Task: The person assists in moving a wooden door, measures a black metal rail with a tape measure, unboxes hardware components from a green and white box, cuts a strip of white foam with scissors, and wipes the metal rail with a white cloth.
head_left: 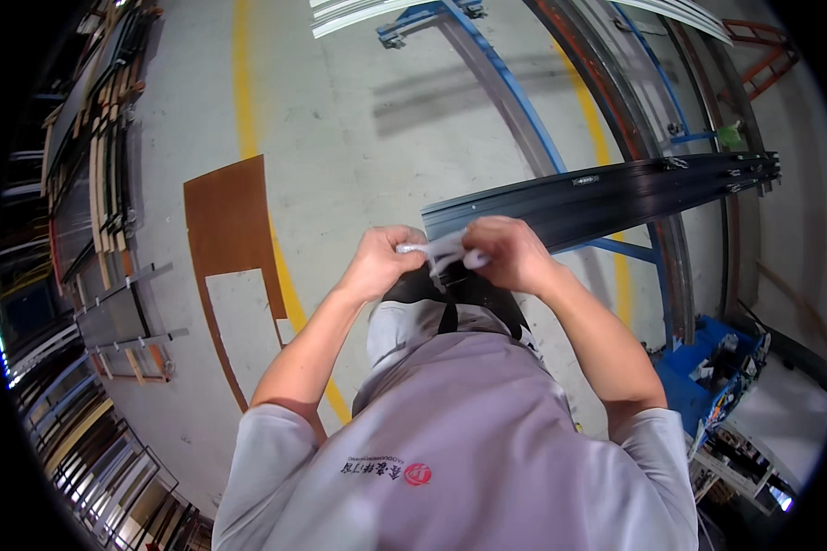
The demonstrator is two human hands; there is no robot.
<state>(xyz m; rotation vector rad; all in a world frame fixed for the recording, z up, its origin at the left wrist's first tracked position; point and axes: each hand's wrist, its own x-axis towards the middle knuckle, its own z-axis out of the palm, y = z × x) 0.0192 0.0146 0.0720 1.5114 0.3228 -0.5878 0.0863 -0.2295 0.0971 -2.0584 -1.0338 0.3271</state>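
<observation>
In front of my waist, a thin white, soft-looking strip [447,246] stretches between my two hands, looped and smeared by motion; its exact kind cannot be made out. My left hand [383,261] pinches one end between thumb and fingers. The other part is gripped by my right hand [509,253], with a whitish bundle showing under its fingers. Just beyond my right hand lies a stack of long dark metal profiles [606,196], its near end close to my fingers. Some small dark detail beneath the strip is blurred.
Blue stands [510,87] support the profiles, beside long dark rails [606,83]. A brown board [230,207] with a cut-out lies on the floor at left. Leaning panels and strips [110,147] line the left side. A blue bin [698,367] stands at right.
</observation>
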